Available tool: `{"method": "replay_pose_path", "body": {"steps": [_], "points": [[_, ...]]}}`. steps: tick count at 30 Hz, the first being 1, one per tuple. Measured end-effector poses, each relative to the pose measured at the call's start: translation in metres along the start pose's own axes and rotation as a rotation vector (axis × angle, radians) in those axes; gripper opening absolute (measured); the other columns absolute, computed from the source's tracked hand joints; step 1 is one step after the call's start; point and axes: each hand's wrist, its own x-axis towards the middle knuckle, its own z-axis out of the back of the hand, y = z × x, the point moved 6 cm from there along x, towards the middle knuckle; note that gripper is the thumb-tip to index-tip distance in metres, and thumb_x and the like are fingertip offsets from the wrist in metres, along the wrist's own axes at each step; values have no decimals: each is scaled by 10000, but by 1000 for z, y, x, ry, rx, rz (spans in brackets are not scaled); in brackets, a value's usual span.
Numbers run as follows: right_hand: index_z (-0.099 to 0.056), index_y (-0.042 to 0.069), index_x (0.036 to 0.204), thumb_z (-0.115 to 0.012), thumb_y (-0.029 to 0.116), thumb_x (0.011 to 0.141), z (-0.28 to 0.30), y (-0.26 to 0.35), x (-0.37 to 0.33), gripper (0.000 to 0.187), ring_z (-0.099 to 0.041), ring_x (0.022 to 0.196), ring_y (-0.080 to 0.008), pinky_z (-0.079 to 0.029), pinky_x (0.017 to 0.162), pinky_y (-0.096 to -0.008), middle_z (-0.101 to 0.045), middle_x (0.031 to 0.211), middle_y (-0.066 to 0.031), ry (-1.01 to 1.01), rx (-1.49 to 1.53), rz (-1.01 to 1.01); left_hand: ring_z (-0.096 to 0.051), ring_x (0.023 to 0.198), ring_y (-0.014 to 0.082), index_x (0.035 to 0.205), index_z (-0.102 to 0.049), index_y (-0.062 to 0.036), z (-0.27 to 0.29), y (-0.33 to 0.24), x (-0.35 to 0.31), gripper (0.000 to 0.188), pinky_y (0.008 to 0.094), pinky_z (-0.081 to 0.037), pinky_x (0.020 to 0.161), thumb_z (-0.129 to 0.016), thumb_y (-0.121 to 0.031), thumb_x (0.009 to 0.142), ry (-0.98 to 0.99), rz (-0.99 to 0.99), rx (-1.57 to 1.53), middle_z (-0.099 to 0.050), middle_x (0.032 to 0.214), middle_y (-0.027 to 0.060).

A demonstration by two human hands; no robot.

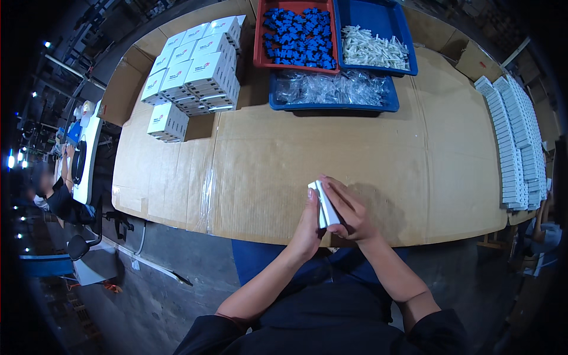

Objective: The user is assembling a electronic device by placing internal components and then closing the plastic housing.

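Near the front edge of the table I hold a small white box between both hands. A dark gap runs along it, and I cannot tell whether that is an open flap or a seam. My left hand grips its left side, the thumb lying along the edge. My right hand is closed round the right side, with fingers over the far end. The palms and fingers hide much of the box.
Stacked white boxes stand at the far left. Beyond centre are a red tray of blue plastic parts, a blue tray of white pieces and a blue tray of clear bags. White pieces are stacked at right. A person sits leftward.
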Motion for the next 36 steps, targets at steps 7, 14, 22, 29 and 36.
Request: {"method": "replay_pose_path", "body": {"steps": [7,14,22,29,36], "points": [[-526,-36,1480,-284,706,1045,-10,-14,-9,894,-468,1443,-349,-365,1176,-412,-481,1560,-204,-285,600,-527,-477,1369,296,1664,-30,-32,-4,-18,-2,832,445,-379,1162,-499,-401,1084,37,-630,695,-469,1473,164],[-542,-10,1473,-644,170,941,-7,4,-3,571,-472,1446,-364,-414,1167,-451,-441,1587,-217,21,205,-356,-533,1292,203,1626,-224,-103,24,-23,14,598,373,-446,1095,-379,-398,1130,-17,-318,-8,-496,1421,114],[-597,-54,1390,-643,75,924,-16,4,-3,486,-631,1275,-364,-541,1043,-417,-604,1435,-216,-19,-43,-241,-536,1065,111,1504,-395,-84,21,-11,6,530,280,-461,885,-371,-462,1134,-160,-225,177,-561,1241,52],[-613,-121,1317,-603,10,932,-30,5,-12,407,-721,1117,-358,-610,901,-387,-682,1304,-236,-119,-206,-168,-481,674,33,1304,-505,-75,18,-12,2,437,210,-412,578,-328,-443,1147,-223,-201,174,-522,845,-24],[-614,-131,1308,-582,0,936,-35,12,-15,395,-750,1054,-335,-628,840,-378,-712,1248,-232,-103,-285,-142,-442,575,23,1182,-529,-104,18,-6,-2,408,186,-368,484,-353,-470,1135,-311,-170,63,-507,788,-50]]}}
